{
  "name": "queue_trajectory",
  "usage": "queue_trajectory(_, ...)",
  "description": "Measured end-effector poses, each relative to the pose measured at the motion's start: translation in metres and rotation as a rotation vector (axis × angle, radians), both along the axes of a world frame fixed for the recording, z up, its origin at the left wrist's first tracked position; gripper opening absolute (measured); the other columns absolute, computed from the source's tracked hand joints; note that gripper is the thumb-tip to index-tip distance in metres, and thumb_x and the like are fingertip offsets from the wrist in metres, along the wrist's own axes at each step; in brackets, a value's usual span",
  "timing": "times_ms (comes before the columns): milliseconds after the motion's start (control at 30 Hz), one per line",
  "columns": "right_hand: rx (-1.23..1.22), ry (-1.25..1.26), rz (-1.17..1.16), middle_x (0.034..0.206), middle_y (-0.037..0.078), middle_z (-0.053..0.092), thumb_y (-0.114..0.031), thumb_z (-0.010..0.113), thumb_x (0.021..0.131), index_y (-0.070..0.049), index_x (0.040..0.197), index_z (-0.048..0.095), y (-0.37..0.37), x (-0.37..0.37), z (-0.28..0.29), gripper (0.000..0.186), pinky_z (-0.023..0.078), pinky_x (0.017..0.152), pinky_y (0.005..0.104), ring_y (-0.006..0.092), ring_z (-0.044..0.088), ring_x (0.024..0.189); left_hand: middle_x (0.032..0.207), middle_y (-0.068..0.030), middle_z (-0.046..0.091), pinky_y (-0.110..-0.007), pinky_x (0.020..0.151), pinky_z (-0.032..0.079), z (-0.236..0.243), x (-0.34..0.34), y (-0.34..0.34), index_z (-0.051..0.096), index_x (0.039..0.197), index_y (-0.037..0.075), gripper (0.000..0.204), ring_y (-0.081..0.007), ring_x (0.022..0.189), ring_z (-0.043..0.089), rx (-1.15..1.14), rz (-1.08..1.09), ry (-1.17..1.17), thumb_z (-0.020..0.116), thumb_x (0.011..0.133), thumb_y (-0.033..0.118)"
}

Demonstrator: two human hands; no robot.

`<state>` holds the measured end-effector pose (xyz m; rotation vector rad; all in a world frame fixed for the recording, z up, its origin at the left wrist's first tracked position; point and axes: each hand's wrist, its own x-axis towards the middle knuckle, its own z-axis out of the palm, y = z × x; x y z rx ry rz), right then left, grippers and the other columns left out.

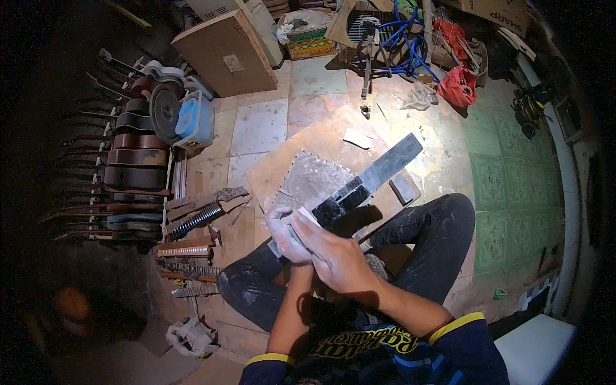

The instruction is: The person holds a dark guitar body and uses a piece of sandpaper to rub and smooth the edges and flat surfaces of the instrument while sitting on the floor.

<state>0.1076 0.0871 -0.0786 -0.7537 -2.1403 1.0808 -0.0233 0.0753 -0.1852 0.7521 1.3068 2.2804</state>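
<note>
Left grip (289,234), dusted white, curls its fingers around the near part of a long bar (390,158), and the right grip (337,253) lies over it with fingers close together. A thin pale edge (310,216) shows by the right fingertips; whether that grip pinches it, I cannot tell, since the hand covers the rest.

Seen from the head, the bar runs slantwise from the hands toward the right side of a tan board (266,176) on the tiled floor (260,125). Its far part is a straight, flat gray strip with a squared end, matt and slightly mottled. Nearer the hands it turns black and shinier, with lighter gray along one edge and what look like short steps or seams where the two tones meet. Only a small gray bit of the near end appears below the left grip; the middle is hidden by the hands.

Beside the bar, toward the board's left corner, lies a gray, dusty sheet (311,173) with a toothed edge. A white scrap (357,138) rests near the board's far edge, well apart from the hands. Just right of the bar, near the person's knee (449,215), sits a brown block (404,187) with a grayish top
</note>
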Motion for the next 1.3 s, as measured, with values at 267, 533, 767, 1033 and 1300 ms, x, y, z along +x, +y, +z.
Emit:
queue_trajectory(267,-0.005,-0.057,0.018,0.149,0.014,0.053,0.0,0.056,0.085,-0.012,0.151,0.045,0.0,0.008,0.009,0.068,0.061,0.076,0.0435,0.0358,0.07,0.101,0.099,-0.0142,0.054,-0.043,0.071,0.052,0.01,0.006,0.006,0.05,0.114,0.0,0.068,-0.0298,0.08,0.06,-0.014,-0.004,0.019,0.046,0.092,0.064)
queue_trajectory(533,-0.064,0.067,0.035,0.15,0.016,0.051,0.003,0.055,0.084,-0.014,0.152,0.045,0.0,0.009,0.007,0.071,0.06,0.086,0.0415,0.0366,0.066,0.113,0.095,-0.0142,0.058,-0.038,0.077,0.05,0.007,-0.002,0.008,0.046,0.121,0.0,0.073,-0.0256,0.082,0.059,0.061,-0.157,-0.042,0.047,0.091,0.067)
queue_trajectory(767,0.118,-0.104,-0.014,0.152,0.01,0.05,-0.001,0.059,0.082,-0.015,0.15,0.047,0.005,0.006,0.009,0.071,0.061,0.07,0.0441,0.0344,0.072,0.089,0.1,-0.0134,0.058,-0.039,0.082,0.049,-0.019,0.0,0.012,0.047,0.122,0.0,0.066,-0.0245,0.089,0.058,0.012,-0.033,-0.018,0.048,0.091,0.058)
queue_trajectory(1033,0.16,-0.282,0.034,0.152,0.011,0.05,0.0,0.059,0.08,-0.016,0.149,0.05,-0.013,0.036,0.024,0.071,0.059,0.065,0.0444,0.0321,0.071,0.076,0.105,-0.0125,0.06,-0.037,0.097,0.042,-0.005,0.006,0.025,0.049,0.12,0.0,0.078,-0.0236,0.1,0.057,0.003,-0.123,0.055,0.041,0.091,0.072)
queue_trajectory(1300,-0.001,0.02,-0.037,0.15,0.013,0.051,0.003,0.056,0.083,-0.011,0.146,0.053,0.001,0.011,0.017,0.064,0.059,0.09,0.0414,0.035,0.065,0.117,0.106,-0.013,0.058,-0.035,0.096,0.043,-0.036,0.0,0.02,0.054,0.118,-0.001,0.08,-0.023,0.104,0.055,-0.028,0.024,0.146,0.038,0.092,0.073)
